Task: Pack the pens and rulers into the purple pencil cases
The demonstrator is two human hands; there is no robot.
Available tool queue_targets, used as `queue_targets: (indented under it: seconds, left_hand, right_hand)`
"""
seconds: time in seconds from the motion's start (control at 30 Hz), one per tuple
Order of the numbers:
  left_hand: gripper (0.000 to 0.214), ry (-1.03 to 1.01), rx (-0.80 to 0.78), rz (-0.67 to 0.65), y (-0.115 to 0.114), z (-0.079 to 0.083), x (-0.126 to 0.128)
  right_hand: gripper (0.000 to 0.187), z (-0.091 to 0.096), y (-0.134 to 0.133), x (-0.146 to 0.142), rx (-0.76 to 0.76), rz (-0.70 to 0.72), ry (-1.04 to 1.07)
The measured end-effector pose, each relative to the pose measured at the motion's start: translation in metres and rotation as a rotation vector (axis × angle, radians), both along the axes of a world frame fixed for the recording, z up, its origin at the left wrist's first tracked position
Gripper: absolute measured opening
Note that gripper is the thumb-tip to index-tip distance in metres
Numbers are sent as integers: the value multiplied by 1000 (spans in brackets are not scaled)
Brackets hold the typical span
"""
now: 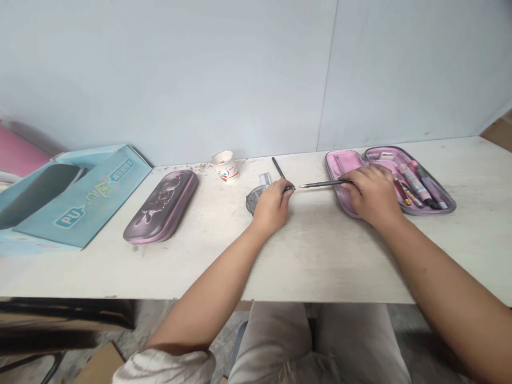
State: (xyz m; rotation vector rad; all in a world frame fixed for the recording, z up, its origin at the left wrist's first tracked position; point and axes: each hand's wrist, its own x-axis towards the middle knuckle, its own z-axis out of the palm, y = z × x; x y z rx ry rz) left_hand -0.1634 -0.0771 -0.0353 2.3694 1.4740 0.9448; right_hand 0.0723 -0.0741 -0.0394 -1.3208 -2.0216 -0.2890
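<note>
My right hand (374, 193) is closed around a dark pencil (322, 184), held level with its bare wooden tip to the left. Across a small gap from that tip, my left hand (274, 202) pinches a small dark piece (291, 188), mostly hidden by the fingers; its kind is unclear. A second dark pencil-like stick (277, 167) slants behind the left fingers. Partly under this hand is a round grey, see-through object (252, 200), with a small clear block (264, 180) beside it. An open pink pencil case (448, 205) lies under and beside my right hand, holding several pens and markers.
A closed dark pencil case with pink trim (162, 208) lies left on the white table (320, 261). Behind it stands a paper cup (225, 166) with bits scattered around. A light-blue box (96, 200) fills the far left. A grey wall (224, 74) borders the back.
</note>
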Motion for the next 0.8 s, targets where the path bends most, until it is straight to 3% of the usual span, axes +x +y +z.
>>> queue_targets:
  seconds: [0.17,0.5,0.7,0.8]
  left_hand:
    - [17,91,-25,-83,-5,-2,8]
    - [15,101,82,-32,-10,-4,10]
    - [23,261,173,-65,-3,-2,28]
    - [39,249,272,-62,-2,8,53]
  right_hand:
    - [19,0,-5,-11,-14,87,-52]
    - [17,8,-23,-33,37,86,-42]
    - [19,8,-15,-16,-47,39,-101]
    - [22,12,-11,6,-32,-137,-40]
